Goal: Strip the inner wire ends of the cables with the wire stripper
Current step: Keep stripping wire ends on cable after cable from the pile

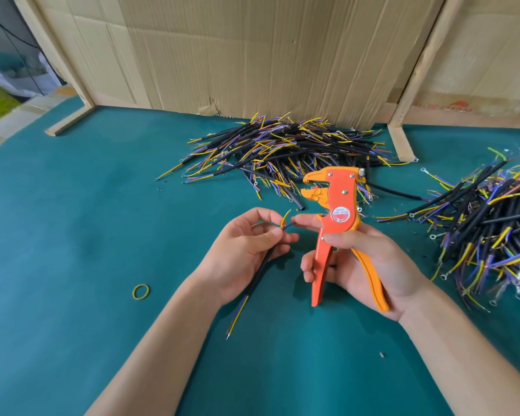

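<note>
Both forearms reach in from the near edge, and between them the work is held up over the green table (72, 235). My left hand (246, 244) pinches one black cable (260, 273) near its upper end, thumb and fingers curled round it, with the far tail trailing down past the wrist toward me. Its yellow and blue inner wires (285, 220) fan out just above the fingertips. My right hand (370, 265) grips the orange wire stripper (338, 232) by both handles, head up, mouth standing apart and pointed left, a little above and beyond the wires, not yet on them. That hand's forefinger tip seems to touch the wire ends, as if separating them.

Risks, as I judge them: the wires splay in different directions, so two could slip into the mouth at once, or one could sit skewed and get nicked or cut short. Holding so close to the ends puts the left fingertips near the blades. A loose pinch could let the cable drag through on the squeeze.

Beyond the hands lies a cable pile (285, 151); another pile (493, 223) sits right of the right hand. Left of the left wrist lies a rubber band (140, 292).
</note>
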